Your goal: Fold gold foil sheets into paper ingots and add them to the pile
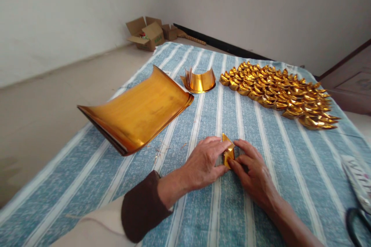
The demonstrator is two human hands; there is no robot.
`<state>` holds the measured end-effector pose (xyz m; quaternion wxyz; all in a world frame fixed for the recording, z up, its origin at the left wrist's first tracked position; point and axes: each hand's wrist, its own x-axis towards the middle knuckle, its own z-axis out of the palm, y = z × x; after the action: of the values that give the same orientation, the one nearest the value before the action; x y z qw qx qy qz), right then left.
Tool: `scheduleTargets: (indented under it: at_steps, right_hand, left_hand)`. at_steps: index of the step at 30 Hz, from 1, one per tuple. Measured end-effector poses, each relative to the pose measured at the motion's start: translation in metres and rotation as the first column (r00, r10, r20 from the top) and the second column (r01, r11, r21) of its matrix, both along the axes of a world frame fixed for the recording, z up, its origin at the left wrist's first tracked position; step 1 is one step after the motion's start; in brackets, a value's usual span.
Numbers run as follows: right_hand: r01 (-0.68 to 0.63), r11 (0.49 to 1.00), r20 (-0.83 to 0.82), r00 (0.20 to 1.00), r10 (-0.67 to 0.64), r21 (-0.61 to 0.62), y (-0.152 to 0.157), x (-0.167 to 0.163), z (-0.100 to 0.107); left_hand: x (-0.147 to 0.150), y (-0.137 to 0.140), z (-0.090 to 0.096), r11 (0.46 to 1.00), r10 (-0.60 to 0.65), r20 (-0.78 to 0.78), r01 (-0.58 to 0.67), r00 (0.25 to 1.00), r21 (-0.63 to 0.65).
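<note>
Between my two hands, just above the striped cloth, is a small piece of folded gold foil paper (228,156), narrow and pointed at its top end. My left hand (204,162) grips it from the left, index finger across the upper part and thumb at the lower edge. From the right, my right hand (253,171) pinches it, with the thumb on its lower face and the index finger near the top. Parts of the foil are hidden by the fingers. Beyond my left hand lies a large curled stack of gold foil sheets (139,108).
Many folded gold foil ingots (278,90) stand in rows at the right. A smaller curled foil stack (201,81) sits mid-table on the striped cloth (191,212). A black loop handle (355,224) and a printed packet (358,181) lie at the right edge. Cardboard boxes (149,34) stand behind.
</note>
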<state>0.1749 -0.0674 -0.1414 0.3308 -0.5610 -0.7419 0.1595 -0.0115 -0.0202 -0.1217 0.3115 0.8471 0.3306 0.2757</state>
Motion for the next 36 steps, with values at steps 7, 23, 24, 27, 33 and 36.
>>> scheduleTargets:
  at_steps: [7, 23, 24, 27, 33, 36]
  right_hand:
    - [-0.054, 0.998, 0.022, 0.998, 0.054, -0.02, 0.001, 0.006, 0.0]
    - [-0.143, 0.99, 0.107, 0.984, 0.141, 0.014, -0.002, 0.013, 0.004]
    - [-0.146, 0.989, 0.114, 0.983, 0.143, 0.019, -0.003, 0.013, 0.004]
    - [-0.147, 0.989, 0.118, 0.983, 0.141, 0.037, -0.002, 0.012, 0.003]
    - [-0.075, 0.996, 0.077, 0.994, 0.072, 0.044, -0.002, 0.007, 0.001]
    - [-0.049, 0.999, 0.024, 0.999, 0.049, 0.013, -0.001, 0.005, 0.002]
  left_hand:
    - [-0.006, 0.005, 0.007, 0.996, -0.084, -0.013, 0.083, 0.996, -0.031]
    - [0.001, 0.006, -0.001, 1.0, -0.014, -0.037, 0.014, 0.999, -0.007]
    - [0.001, 0.006, -0.001, 1.0, -0.012, -0.038, 0.011, 0.999, -0.008]
    - [0.002, 0.006, 0.0, 1.0, 0.005, -0.038, -0.006, 0.999, -0.017]
    - [0.004, 0.008, 0.001, 0.998, 0.014, -0.046, -0.017, 0.999, -0.054]
    - [0.004, 0.009, 0.001, 0.998, 0.01, -0.046, -0.013, 0.999, -0.065]
